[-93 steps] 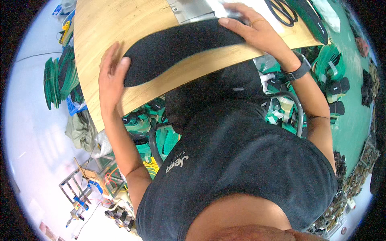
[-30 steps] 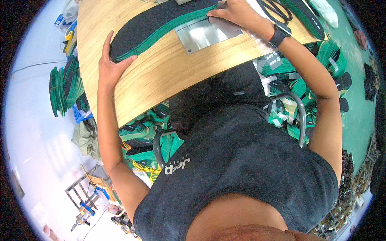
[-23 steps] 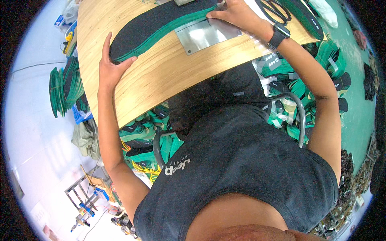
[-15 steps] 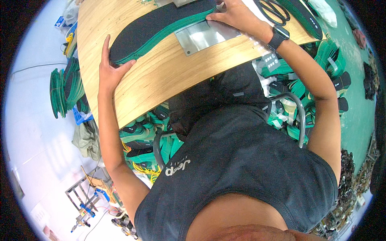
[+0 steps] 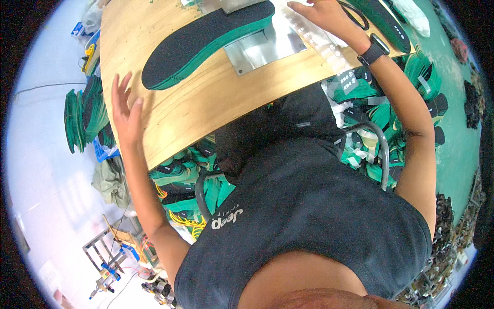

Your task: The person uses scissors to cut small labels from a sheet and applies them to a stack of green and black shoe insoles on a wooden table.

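A stack of insoles [image 5: 203,44], black on top with green edges, lies across the wooden table [image 5: 206,100]. My left hand [image 5: 126,110] is off the stack's near-left end, fingers spread and holding nothing. Beyond the stack's right end, my right hand [image 5: 329,19] hovers with thumb and finger apart, near the top edge of the picture; some fingertips are cut off there. Under that hand a clear sheet of small printed stickers [image 5: 329,51] hangs over the table edge. A shiny metal plate [image 5: 249,59] sits partly beneath the stack.
Another insole stack [image 5: 386,26] and a black cable [image 5: 358,15] lie at the table's right. Bundles of green insoles [image 5: 85,113] stand to the left; more fill the space under the table. A grey metal chair arm [image 5: 381,141] curves by my right side.
Both hands have let go of the insole stack. My left hand has drawn back toward me and left; my right has moved right, over the sticker sheet.
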`<state>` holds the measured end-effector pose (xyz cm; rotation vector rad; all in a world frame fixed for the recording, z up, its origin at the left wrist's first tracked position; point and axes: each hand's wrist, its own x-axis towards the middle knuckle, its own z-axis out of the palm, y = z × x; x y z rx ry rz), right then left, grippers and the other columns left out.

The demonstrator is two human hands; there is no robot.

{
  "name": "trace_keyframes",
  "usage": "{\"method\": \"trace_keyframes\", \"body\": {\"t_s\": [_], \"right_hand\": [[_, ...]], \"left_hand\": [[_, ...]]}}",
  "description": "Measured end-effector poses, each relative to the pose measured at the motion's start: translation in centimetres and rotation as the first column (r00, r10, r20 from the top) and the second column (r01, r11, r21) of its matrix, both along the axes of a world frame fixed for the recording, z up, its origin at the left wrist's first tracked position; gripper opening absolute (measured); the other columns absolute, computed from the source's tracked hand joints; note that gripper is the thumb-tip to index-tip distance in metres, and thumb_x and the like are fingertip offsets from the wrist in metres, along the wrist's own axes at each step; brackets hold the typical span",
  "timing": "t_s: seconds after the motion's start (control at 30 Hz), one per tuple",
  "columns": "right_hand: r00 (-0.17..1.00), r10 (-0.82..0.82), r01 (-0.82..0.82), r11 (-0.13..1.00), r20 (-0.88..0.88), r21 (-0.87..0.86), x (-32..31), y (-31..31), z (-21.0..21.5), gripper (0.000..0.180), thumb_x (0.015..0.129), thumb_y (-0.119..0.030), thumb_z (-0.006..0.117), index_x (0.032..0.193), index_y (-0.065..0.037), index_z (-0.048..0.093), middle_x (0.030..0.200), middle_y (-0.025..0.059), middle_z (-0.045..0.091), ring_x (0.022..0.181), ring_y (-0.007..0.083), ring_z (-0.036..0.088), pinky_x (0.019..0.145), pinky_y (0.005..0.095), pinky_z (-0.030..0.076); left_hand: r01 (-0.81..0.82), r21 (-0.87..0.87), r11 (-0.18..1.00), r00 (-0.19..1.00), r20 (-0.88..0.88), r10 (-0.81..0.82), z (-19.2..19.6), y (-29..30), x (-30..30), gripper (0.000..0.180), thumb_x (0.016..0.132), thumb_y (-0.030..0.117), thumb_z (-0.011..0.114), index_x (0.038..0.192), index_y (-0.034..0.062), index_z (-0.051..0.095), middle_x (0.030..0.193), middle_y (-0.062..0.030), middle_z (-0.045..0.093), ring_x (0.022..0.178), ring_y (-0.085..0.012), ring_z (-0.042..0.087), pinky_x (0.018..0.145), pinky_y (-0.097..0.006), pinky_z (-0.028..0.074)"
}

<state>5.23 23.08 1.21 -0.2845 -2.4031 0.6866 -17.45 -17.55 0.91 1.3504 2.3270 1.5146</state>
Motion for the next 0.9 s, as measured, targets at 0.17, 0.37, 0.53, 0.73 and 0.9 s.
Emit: {"method": "trace_keyframes", "body": {"t_s": [0.17,0.37,0.53,0.73,0.9], "right_hand": [[0.940,-0.022,0.119,0.956,0.341,-0.267,-2.8,-1.3,1.9,0.023,0.084,-0.020,0.063,0.093,0.001,0.061,0.072,0.0118,0.065,0.061,0.0218,0.062,0.058,0.0328,0.052],[0.977,-0.112,0.115,0.993,0.179,-0.006,-1.0,1.3,0.5,0.024,0.083,-0.022,0.059,0.084,0.001,0.064,0.074,0.0189,0.064,0.067,0.0316,0.062,0.065,0.0417,0.050],[0.988,0.122,-0.155,0.678,-0.099,-0.719,7.1,-5.4,3.4,0.027,0.089,-0.024,0.061,0.070,-0.005,0.059,0.067,-0.0043,0.056,0.062,0.0028,0.049,0.056,0.0207,0.039],[0.938,0.345,-0.219,0.554,-0.018,-0.803,13.2,-11.0,2.1,0.012,0.093,-0.014,0.059,0.092,-0.002,0.061,0.074,-0.0027,0.059,0.070,0.0048,0.054,0.062,0.0217,0.044],[0.988,0.154,-0.156,0.986,-0.029,-0.062,13.3,-7.2,0.5,0.020,0.089,-0.018,0.062,0.101,-0.003,0.059,0.092,0.0111,0.062,0.072,0.0250,0.061,0.072,0.0328,0.050]], "left_hand": [[-0.119,0.072,0.990,0.989,0.095,0.112,2.2,0.9,4.3,0.041,0.093,0.009,0.050,0.133,-0.0003,0.046,0.121,-0.0167,0.060,0.116,-0.0225,0.055,0.100,-0.036,0.040],[0.210,0.018,0.977,0.977,0.035,-0.211,3.1,9.4,11.6,0.017,0.090,0.009,0.058,0.102,0.0026,0.068,0.099,-0.0079,0.068,0.091,-0.0138,0.062,0.082,-0.026,0.048],[0.339,0.108,0.934,0.808,0.474,-0.348,1.5,16.3,15.7,0.022,0.093,0.016,0.055,0.101,-0.0022,0.066,0.090,-0.0101,0.067,0.083,-0.0158,0.063,0.076,-0.028,0.049],[0.282,0.301,0.911,0.436,0.805,-0.401,-0.5,20.8,18.4,0.028,0.093,0.022,0.058,0.103,-0.0036,0.065,0.083,-0.0119,0.068,0.073,-0.0143,0.063,0.066,-0.025,0.050],[0.124,0.298,0.946,0.443,0.837,-0.322,-0.1,19.1,18.7,0.022,0.092,0.015,0.056,0.099,-0.0047,0.062,0.078,-0.0142,0.067,0.070,-0.0202,0.065,0.066,-0.030,0.053]]}}
